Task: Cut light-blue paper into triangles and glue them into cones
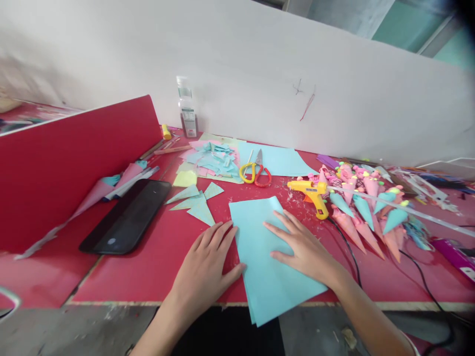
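Observation:
A folded light-blue paper sheet [270, 277] lies on the red table and sticks out past its front edge. My right hand [302, 247] rests flat on the sheet with spread fingers. Beside the sheet, my left hand [208, 262] lies on the table, fingers extended, its thumb at the paper's left edge. Neither hand grips anything. Behind the hands are cut blue triangles [200, 202] and scissors [262, 175] with one yellow and one red handle. A yellow glue gun [313, 193] lies to the right of the paper.
A black phone [128, 217] and a red divider [85, 163] stand at left. A bottle [188, 116] is against the white wall [237, 74]. Small paper scraps [215, 158] sit at the back. Pink and blue paper cones [363, 212] and a black cable [349, 247] are at right.

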{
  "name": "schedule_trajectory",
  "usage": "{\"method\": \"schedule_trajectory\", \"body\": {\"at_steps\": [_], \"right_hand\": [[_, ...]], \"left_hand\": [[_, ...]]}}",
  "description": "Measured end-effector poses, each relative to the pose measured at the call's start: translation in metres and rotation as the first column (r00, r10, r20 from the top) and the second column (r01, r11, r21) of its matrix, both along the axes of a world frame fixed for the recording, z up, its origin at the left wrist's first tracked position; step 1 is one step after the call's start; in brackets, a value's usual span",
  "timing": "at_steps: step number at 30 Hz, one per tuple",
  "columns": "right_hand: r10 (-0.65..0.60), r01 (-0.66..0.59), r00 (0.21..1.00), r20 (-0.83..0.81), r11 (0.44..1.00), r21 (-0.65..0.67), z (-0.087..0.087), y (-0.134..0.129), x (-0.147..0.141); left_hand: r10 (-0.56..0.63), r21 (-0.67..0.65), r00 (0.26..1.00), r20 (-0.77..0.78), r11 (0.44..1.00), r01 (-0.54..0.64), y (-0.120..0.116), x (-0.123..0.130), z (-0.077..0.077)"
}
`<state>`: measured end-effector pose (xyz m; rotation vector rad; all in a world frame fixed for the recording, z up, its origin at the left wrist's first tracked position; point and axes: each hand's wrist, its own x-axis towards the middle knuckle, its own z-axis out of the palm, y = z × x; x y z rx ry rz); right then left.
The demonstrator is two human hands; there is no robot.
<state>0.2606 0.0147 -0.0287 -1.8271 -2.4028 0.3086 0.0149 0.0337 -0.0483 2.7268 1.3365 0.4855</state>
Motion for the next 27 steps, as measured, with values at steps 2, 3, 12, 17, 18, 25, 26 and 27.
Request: {"method": "schedule_trajectory", "body": {"at_steps": [2, 3, 12, 17, 18, 25, 26, 27], "right_hand": [[-0.001, 0.001, 1.000, -0.003, 1.000, 0.004, 0.000, 0.000, 0.000], [-0.001, 0.001, 1.000, -0.007, 1.000, 0.003, 0.000, 0.000, 0.000], [-0.116, 0.109, 0.957, -0.266, 0.993, -0.040, -0.005, 0.000, -0.001], [-0.272, 0.260, 0.695, -0.666, 0.958, -0.119, -0.004, 0.010, 0.001], [-0.313, 0.261, 0.616, -0.723, 0.947, -0.188, -0.003, 0.012, 0.001], [-0.314, 0.336, 0.458, -0.832, 0.927, -0.165, 0.015, 0.004, -0.006], [-0.272, 0.338, 0.455, -0.848, 0.934, -0.118, 0.020, 0.002, -0.009], [-0.229, 0.341, 0.446, -0.865, 0.937, -0.072, 0.026, 0.000, -0.012]], "left_hand": [[-0.001, -0.004, 1.000, -0.002, 1.000, 0.001, 0.000, 0.000, 0.000], [0.000, -0.006, 1.000, -0.002, 1.000, 0.000, 0.000, 0.000, 0.000], [0.006, -0.044, 1.000, 0.000, 0.999, -0.006, 0.002, 0.000, 0.000], [0.001, -0.044, 0.999, 0.041, 0.999, 0.001, 0.002, 0.001, 0.000], [0.000, -0.050, 0.999, 0.048, 0.999, 0.003, 0.002, 0.001, 0.001], [0.033, -0.268, 0.967, 0.253, 0.963, 0.037, 0.006, -0.009, 0.016], [0.053, -0.326, 0.944, 0.326, 0.943, 0.059, 0.007, -0.009, 0.021], [0.070, -0.379, 0.909, 0.411, 0.920, 0.100, 0.008, -0.009, 0.025]]}}
